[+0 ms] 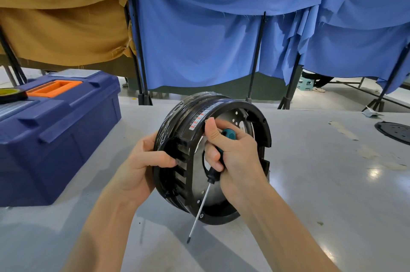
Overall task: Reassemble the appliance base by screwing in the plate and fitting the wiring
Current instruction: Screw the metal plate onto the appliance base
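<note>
The round black appliance base stands on its edge on the grey table, its open underside turned to the right. Inside it shows a perforated metal plate. My left hand grips the slotted left rim of the base. My right hand is curled around a screwdriver with a teal and black handle. The thumb of that hand rests against the base's upper rim. The screwdriver's shaft points down and to the left, with its tip just above the table in front of the base. No wiring is visible.
A dark blue toolbox with an orange handle sits at the left, with a roll of tape on its lid. A round black cover lies at the table's far right edge. Blue and tan cloths hang behind the table.
</note>
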